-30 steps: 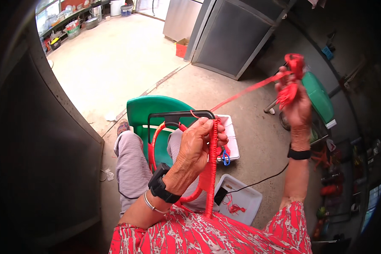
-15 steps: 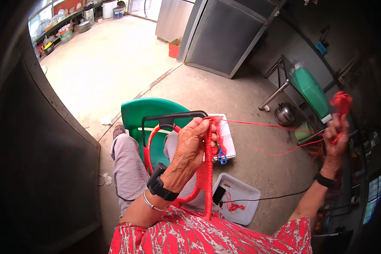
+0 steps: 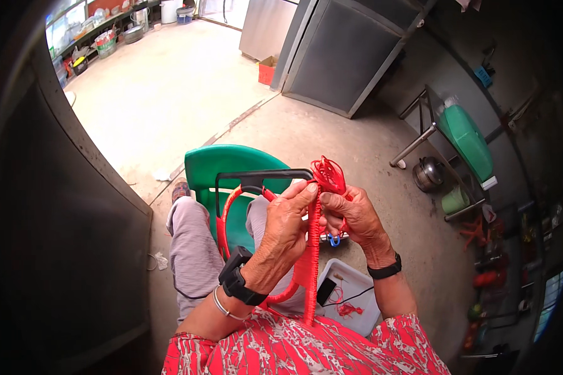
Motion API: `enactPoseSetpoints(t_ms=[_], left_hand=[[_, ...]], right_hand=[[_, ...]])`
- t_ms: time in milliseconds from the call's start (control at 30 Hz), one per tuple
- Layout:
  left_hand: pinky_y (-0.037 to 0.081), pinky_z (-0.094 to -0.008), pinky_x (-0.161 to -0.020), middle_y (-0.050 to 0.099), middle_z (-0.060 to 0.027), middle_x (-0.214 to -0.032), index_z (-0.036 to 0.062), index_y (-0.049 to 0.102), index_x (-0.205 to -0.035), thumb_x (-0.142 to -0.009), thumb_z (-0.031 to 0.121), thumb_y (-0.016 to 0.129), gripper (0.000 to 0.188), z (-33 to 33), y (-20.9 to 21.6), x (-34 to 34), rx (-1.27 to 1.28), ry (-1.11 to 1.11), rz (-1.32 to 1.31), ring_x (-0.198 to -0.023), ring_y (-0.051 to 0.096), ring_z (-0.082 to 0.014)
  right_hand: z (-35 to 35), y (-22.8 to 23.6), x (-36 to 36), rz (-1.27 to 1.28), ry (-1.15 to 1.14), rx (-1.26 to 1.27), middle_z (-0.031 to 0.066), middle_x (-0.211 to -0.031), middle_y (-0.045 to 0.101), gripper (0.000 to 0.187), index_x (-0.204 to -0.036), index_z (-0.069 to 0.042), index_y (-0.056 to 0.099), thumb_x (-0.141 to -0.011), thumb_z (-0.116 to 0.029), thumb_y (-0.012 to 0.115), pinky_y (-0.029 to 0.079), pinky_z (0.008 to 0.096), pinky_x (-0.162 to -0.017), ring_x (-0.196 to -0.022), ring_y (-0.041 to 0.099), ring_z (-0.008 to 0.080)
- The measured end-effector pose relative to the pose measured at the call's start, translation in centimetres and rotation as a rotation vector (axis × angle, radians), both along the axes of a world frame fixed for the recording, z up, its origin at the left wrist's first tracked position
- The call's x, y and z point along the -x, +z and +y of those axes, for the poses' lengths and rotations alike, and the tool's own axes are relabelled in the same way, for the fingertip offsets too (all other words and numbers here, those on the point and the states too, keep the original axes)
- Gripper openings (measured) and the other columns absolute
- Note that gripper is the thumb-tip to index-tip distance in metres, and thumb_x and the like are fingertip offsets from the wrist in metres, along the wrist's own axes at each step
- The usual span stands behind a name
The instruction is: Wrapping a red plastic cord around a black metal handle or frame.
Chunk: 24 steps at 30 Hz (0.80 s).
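A black frame [image 3: 263,174], one side wrapped closely in red cord [image 3: 313,269], stands over my lap, with a red-bound ring [image 3: 223,219] inside it. My left hand [image 3: 286,219] is closed around the wrapped side just below its top corner, thumb and forefinger pinching the cord there. Right beside it, my right hand [image 3: 360,219] is closed on a looped bundle of red cord [image 3: 329,174], which sticks up above its fingers at the corner. Parts of both hands' fingers are hidden behind the wrapped side.
Beyond the frame is a green plastic chair [image 3: 216,159]. Blue scissors handles [image 3: 334,240] show under my right hand. On the floor, a white tray [image 3: 363,315] holds cord scraps and a black device with a cable. A metal pot [image 3: 428,174] stands by a rack at right.
My right hand has come in from far right to the frame's top corner, bringing the cord bundle. The long stretched cord is now slack and gathered. My left hand keeps its hold.
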<state>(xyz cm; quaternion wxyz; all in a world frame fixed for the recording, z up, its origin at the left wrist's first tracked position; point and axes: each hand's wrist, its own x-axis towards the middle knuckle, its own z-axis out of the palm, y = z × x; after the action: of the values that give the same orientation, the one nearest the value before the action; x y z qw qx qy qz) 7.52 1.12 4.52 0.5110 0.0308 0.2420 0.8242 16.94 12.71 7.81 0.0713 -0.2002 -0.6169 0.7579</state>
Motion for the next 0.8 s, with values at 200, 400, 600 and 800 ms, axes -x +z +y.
enactPoseSetpoints(t_ms=[200, 400, 600, 800], left_hand=[[0.049, -0.0250, -0.051, 0.061, -0.0053, -0.087, 0.0011, 0.054, -0.106, -0.092, 0.012, 0.056, 0.018, 0.1, -0.1, 0.2, -0.030, -0.013, -0.036, -0.069, 0.058, -0.0129], [0.048, -0.0256, -0.053, 0.060, -0.0058, -0.085, 0.0025, 0.054, -0.103, -0.092, 0.012, 0.056, 0.015, 0.4, -0.6, -0.2, -0.052, -0.033, 0.029, -0.069, 0.058, -0.0130], [0.051, -0.0284, -0.063, 0.060, -0.0043, -0.089, 0.0041, 0.054, -0.103, -0.089, 0.018, 0.062, 0.021, 0.8, -0.5, -0.8, -0.026, 0.075, 0.157, -0.081, 0.060, -0.0145], [0.051, -0.0282, -0.079, 0.059, -0.0047, -0.101, 0.0074, 0.056, -0.105, -0.088, 0.025, 0.062, 0.025, 0.9, -2.9, -0.7, -0.253, 0.121, 0.025, -0.094, 0.059, -0.0163]], right_hand=[[1.9, 0.8, -0.6, 0.064, -0.114, 0.343, -0.0048, -0.051, 0.036, 0.024, -0.078, -0.006, 0.053, -0.094, -0.024, 0.053, 0.035, 0.0234, -0.037, -0.039, 0.038, 0.0061], [1.0, 4.1, 0.8, 0.057, -0.094, -0.093, -0.0045, -0.053, 0.035, 0.027, -0.070, -0.007, 0.051, -0.092, -0.022, 0.050, 0.033, 0.0228, -0.038, -0.042, 0.035, 0.0064], [-2.2, 5.0, 2.2, 0.034, 0.196, -0.751, 0.0088, -0.062, 0.055, 0.021, -0.096, 0.003, 0.061, -0.081, -0.012, 0.058, 0.042, 0.0308, -0.054, -0.056, 0.049, 0.0104], [-3.4, 3.7, 1.0, 0.073, 0.177, -0.876, 0.0137, -0.065, 0.053, 0.026, -0.102, 0.001, 0.060, -0.080, -0.011, 0.060, 0.043, 0.0307, -0.056, -0.058, 0.052, 0.0142]])
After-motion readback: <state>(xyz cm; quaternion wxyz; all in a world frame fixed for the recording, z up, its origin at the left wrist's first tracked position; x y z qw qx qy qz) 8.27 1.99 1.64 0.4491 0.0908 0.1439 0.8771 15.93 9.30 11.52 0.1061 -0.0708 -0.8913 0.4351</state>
